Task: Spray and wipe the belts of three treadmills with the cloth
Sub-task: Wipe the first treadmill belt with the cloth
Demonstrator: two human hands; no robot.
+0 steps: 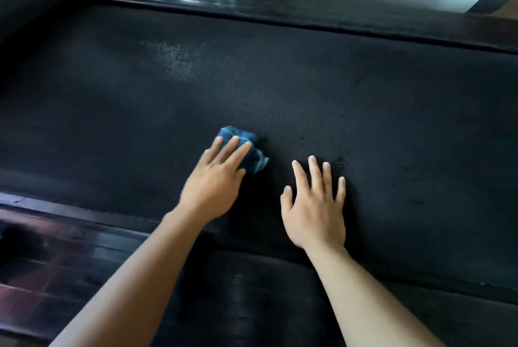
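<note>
- Cloth [252,150]: blue, bunched, on belt [280,80] left of centre. Soft, light, prob. damp; best pinned from the top w/ flat fingers.
- Left hand [215,181]: straight fingers press down on cloth, not curled round it.
- Belt: black, fine woven texture, looks grippy; pale spray patch [173,58] beyond.
- Right hand [314,206]: flat, fingers spread, resting on belt, holding nothing.
</note>
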